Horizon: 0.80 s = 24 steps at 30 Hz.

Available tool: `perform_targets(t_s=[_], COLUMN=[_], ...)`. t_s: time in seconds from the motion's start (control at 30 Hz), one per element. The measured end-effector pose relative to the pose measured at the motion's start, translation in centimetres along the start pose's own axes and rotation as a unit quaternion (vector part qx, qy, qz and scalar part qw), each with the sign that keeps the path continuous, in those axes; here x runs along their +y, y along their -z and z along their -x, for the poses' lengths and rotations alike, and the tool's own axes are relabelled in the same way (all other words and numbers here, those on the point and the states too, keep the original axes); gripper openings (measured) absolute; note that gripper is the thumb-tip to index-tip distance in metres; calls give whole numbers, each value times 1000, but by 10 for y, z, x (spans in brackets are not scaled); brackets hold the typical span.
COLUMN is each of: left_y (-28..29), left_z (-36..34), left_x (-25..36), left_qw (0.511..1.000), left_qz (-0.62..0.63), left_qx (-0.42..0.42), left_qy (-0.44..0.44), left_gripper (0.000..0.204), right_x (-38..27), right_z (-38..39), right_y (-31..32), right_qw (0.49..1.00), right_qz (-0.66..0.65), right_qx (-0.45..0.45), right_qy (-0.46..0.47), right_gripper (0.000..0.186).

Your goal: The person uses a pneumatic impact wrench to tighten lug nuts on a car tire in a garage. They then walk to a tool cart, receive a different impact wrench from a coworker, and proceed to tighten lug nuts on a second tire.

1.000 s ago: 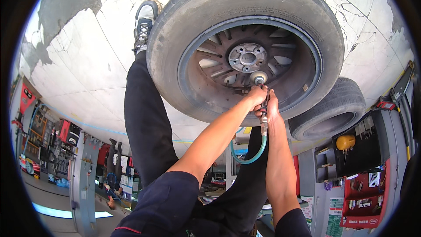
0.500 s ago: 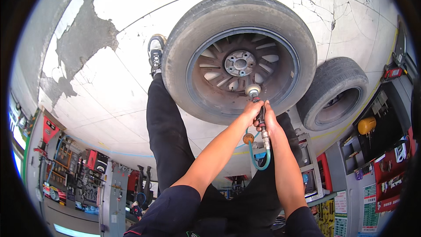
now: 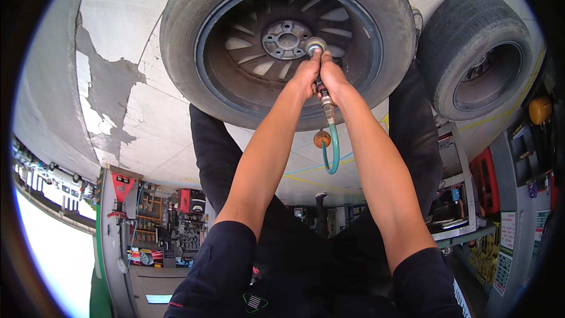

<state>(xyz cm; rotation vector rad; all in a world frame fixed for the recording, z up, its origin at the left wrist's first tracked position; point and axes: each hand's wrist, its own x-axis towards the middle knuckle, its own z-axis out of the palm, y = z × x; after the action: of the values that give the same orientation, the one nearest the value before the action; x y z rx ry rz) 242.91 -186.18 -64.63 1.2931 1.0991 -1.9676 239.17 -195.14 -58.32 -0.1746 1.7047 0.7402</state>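
Note:
Both my hands are closed round an air grinder (image 3: 316, 43) with a round head. My left hand (image 3: 306, 76) grips it from the left and my right hand (image 3: 333, 76) from the right. The grinder's head is at the right side of the bolted hub face (image 3: 286, 40), inside a wheel's rim; whether it touches is hard to tell. A worn grey tyre (image 3: 181, 53) surrounds the rim. From the tool's metal fitting a teal air hose (image 3: 335, 150) loops down, beside an orange-brown round piece (image 3: 322, 138). My fingers hide most of the tool's body.
A second wheel with a tyre (image 3: 438, 53) stands at the right. My legs flank the first wheel. A metal frame cart (image 3: 462, 171) is by my right leg, and a red-topped stand (image 3: 122, 185) is at the lower left. Tool shelves line the workshop behind.
My hands have moved the air grinder up the wheel, from the lower rim barrel to the hub. The view has shifted, so the wheel sits higher and further left in the picture.

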Motion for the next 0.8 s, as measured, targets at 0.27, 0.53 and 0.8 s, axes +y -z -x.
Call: perform_targets(t_s=[0.27,0.53,0.8], left_y=[-4,-6,5], left_z=[13,-8,13], left_x=[35,18,21], left_qw=[999,999,1000], left_qz=[-9,2,-8], left_qx=[42,29,17], left_qy=[32,13,7], left_gripper=[43,40,44], right_x=[-18,-18,-7], right_z=[-2,-14,-10], right_y=[-22,-9,-20], right_qw=[999,1000,1000], right_qz=[3,6,27], right_qx=[25,-8,-4], right_qy=[26,-8,10], right_gripper=[67,63,64])
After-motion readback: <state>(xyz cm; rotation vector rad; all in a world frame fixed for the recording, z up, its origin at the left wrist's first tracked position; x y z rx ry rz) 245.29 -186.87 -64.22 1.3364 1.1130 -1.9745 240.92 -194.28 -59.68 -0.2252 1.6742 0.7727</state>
